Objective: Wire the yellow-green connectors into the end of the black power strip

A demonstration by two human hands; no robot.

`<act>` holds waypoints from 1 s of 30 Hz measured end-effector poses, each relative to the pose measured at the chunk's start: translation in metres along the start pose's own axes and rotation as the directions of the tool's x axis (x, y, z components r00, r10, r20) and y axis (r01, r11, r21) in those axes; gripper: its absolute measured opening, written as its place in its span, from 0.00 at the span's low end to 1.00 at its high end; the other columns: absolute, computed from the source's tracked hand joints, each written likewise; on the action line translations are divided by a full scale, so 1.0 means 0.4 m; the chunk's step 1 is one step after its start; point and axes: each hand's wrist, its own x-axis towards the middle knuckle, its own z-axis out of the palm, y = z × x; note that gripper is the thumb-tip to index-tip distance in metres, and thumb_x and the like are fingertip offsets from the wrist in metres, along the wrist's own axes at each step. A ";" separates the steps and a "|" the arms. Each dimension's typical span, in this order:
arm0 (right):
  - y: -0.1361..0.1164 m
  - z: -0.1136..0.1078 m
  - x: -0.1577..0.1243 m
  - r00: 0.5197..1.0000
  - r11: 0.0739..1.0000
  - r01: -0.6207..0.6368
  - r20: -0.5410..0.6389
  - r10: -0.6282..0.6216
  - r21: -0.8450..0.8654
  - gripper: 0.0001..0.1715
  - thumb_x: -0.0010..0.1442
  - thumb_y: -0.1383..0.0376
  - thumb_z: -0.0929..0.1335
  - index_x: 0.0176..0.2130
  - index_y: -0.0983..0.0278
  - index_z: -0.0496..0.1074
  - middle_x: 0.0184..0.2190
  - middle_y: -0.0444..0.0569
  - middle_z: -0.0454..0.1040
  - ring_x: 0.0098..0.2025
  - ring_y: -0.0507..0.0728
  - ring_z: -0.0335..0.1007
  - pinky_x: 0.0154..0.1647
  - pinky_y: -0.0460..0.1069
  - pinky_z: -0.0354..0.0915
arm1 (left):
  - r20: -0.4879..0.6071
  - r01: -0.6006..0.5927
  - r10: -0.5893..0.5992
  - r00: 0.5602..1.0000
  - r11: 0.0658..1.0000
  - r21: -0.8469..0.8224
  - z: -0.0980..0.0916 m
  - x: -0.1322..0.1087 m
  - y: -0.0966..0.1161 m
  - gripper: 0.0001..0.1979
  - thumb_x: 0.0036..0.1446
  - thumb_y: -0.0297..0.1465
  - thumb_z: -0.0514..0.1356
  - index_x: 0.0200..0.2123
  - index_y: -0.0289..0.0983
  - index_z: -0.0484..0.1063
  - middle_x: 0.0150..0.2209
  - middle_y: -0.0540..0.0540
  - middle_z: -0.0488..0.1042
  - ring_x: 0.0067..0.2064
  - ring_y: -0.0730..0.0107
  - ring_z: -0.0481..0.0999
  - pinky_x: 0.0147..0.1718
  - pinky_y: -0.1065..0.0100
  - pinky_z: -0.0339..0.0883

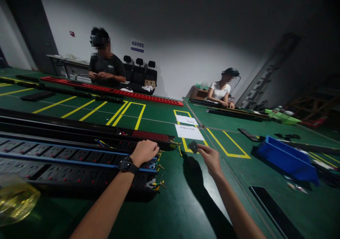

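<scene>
Currently | green tabletop (172, 207) | pale wall (172, 61) | right fingers (204, 149) pinching dark plate (193, 146) | left fingers (154, 148): grip unclear

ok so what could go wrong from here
The small dark plate is pinched at its edge by the right hand, so it might slip onto the green table.
Loose wires stick out of the strip ends near the left hand; they could snag its fingers or get bent.

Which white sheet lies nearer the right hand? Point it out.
The larger-looking white sheet, just beyond the dark piece in the right hand; the other sheet looks smaller and lies farther off, behind it.
</scene>
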 end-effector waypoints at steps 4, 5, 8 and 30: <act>0.002 -0.053 -0.061 0.976 0.942 -0.198 0.145 0.163 0.272 0.24 0.47 0.53 0.77 0.42 0.63 0.85 0.39 0.54 0.85 0.36 0.61 0.77 0.34 0.52 0.70 | 0.005 0.002 -0.002 1.000 1.000 -0.003 -0.001 0.002 0.001 0.20 0.70 0.38 0.50 0.37 0.39 0.81 0.40 0.36 0.84 0.44 0.48 0.84 0.45 0.56 0.73; 0.004 -0.056 -0.077 0.968 0.925 -0.227 0.173 0.181 0.305 0.23 0.46 0.54 0.77 0.41 0.63 0.85 0.39 0.54 0.84 0.35 0.60 0.77 0.34 0.51 0.70 | 0.006 0.002 -0.002 1.000 1.000 -0.002 -0.002 0.002 0.000 0.20 0.70 0.38 0.50 0.37 0.39 0.81 0.40 0.36 0.84 0.44 0.48 0.84 0.45 0.56 0.73; 0.013 -0.052 -0.118 0.953 0.886 -0.286 0.206 0.223 0.364 0.23 0.43 0.54 0.79 0.39 0.63 0.85 0.33 0.51 0.83 0.32 0.58 0.74 0.33 0.51 0.69 | 0.009 0.002 -0.002 1.000 1.000 0.002 -0.002 0.002 -0.001 0.20 0.70 0.38 0.50 0.37 0.38 0.81 0.40 0.36 0.84 0.44 0.48 0.84 0.45 0.56 0.73; 0.005 -0.018 -0.173 0.956 0.909 0.280 0.178 -0.234 -0.310 0.24 0.66 0.49 0.66 0.43 0.62 0.83 0.42 0.58 0.81 0.40 0.64 0.76 0.43 0.56 0.71 | 0.009 0.000 -0.001 1.000 1.000 0.019 -0.009 0.001 0.001 0.20 0.70 0.39 0.50 0.35 0.39 0.79 0.39 0.39 0.84 0.43 0.51 0.84 0.42 0.59 0.72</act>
